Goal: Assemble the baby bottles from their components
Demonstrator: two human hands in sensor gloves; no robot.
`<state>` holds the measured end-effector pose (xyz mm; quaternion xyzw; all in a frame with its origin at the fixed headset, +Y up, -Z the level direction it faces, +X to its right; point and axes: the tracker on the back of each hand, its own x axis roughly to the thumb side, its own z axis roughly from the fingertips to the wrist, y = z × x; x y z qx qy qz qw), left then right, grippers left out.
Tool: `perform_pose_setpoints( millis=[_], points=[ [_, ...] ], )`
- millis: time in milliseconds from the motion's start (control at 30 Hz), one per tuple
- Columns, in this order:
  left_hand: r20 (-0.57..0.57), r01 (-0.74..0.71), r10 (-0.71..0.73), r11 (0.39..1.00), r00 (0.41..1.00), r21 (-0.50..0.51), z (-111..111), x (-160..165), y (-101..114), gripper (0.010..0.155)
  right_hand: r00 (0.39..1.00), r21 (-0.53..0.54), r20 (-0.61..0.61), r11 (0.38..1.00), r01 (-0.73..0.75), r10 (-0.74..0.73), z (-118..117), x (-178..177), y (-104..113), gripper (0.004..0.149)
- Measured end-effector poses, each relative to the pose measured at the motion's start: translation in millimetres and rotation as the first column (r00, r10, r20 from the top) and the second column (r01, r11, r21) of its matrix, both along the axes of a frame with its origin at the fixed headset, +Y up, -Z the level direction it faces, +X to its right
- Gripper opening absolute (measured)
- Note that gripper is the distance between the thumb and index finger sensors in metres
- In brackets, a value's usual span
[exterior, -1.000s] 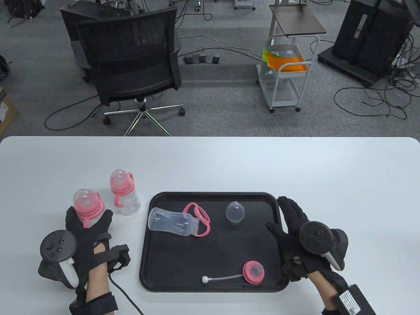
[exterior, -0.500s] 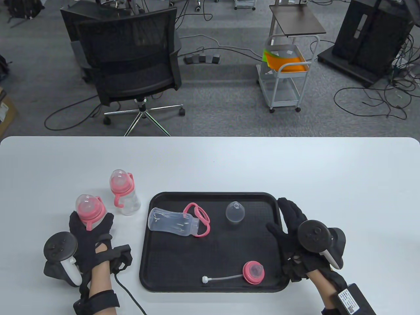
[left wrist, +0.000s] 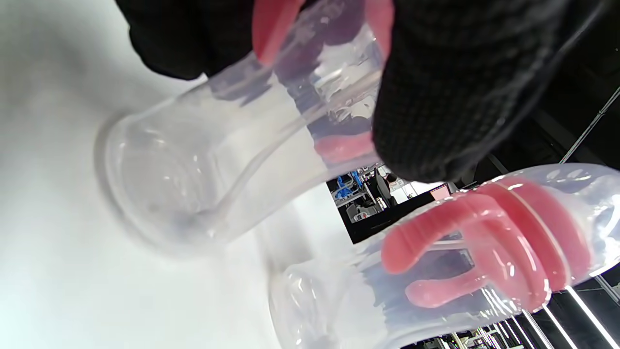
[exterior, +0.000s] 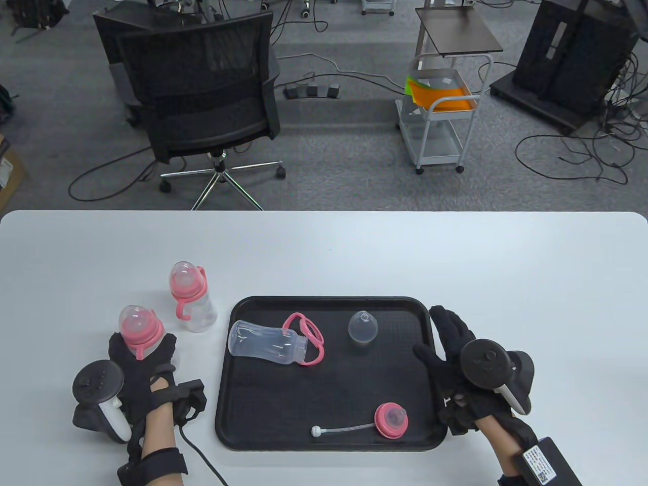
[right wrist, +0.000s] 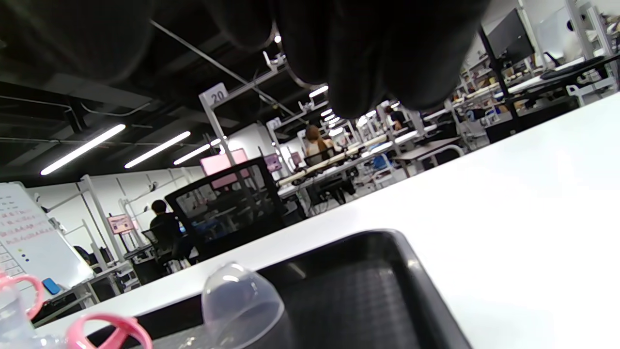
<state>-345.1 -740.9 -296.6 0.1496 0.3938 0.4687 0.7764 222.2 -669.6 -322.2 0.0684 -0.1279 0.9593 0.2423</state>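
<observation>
My left hand [exterior: 143, 360] grips an assembled bottle with a pink collar and clear cap [exterior: 135, 328], standing on the table left of the tray. In the left wrist view my fingers [left wrist: 436, 92] wrap this bottle [left wrist: 208, 160], and its base is at the table. A second assembled bottle [exterior: 191, 298] stands just behind it; it also shows in the left wrist view [left wrist: 465, 247]. On the black tray [exterior: 329, 390] lie an empty bottle body with a pink handle ring [exterior: 266, 344], a clear cap [exterior: 363, 328] and a pink nipple collar with a straw [exterior: 391, 419]. My right hand [exterior: 436, 335] is open and empty over the tray's right edge.
The white table [exterior: 455, 258] stretches behind and to the right of the tray. An office chair [exterior: 202, 96] and a small cart [exterior: 440, 111] stand on the floor beyond the table's far edge. The right wrist view shows the cap [right wrist: 241, 300] and the tray's corner [right wrist: 387, 242].
My left hand has moved a little to the right and toward me with the bottle in it. My right hand has barely moved.
</observation>
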Motion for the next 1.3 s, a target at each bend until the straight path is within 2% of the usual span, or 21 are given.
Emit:
perform_pose_setpoints(
  millis=[333, 467, 700, 967, 1200, 1300],
  points=[
    [0.016, 0.012, -0.011, 1.0, 1.0, -0.02, 1.2, 0.5, 1.5, 0.103, 1.0, -0.018, 0.001, 1.0, -0.022, 0.022, -1.5, -1.0, -3.0, 0.081],
    [0.012, 0.023, -0.023, 0.999, 1.0, -0.025, 1.8, 0.9, 4.6, 0.112, 1.0, -0.027, 0.007, 0.999, -0.024, 0.024, -2.6, 0.3, -4.2, 0.082],
    [0.004, 0.019, -0.019, 1.0, 1.0, -0.025, 5.3, 1.9, 9.2, 0.111, 0.999, -0.033, 0.005, 0.999, -0.034, 0.034, -2.8, 0.2, -5.0, 0.082],
    [0.016, 0.067, -0.067, 0.998, 0.998, -0.017, 8.9, 12.1, 26.7, 0.121, 0.999, -0.039, 0.008, 0.999, -0.037, 0.037, -3.2, 2.7, -5.3, 0.082],
    [0.019, 0.287, -0.287, 0.958, 0.958, -0.016, 15.6, 31.2, 58.4, 0.131, 0.999, -0.036, 0.007, 0.999, -0.037, 0.038, -3.3, 4.0, -6.0, 0.082],
    [-0.006, 0.461, -0.461, 0.888, 0.887, 0.001, 22.1, 49.7, 80.8, 0.133, 0.999, -0.037, 0.01, 0.999, -0.035, 0.036, -3.5, 5.1, -6.7, 0.082]
  ],
)
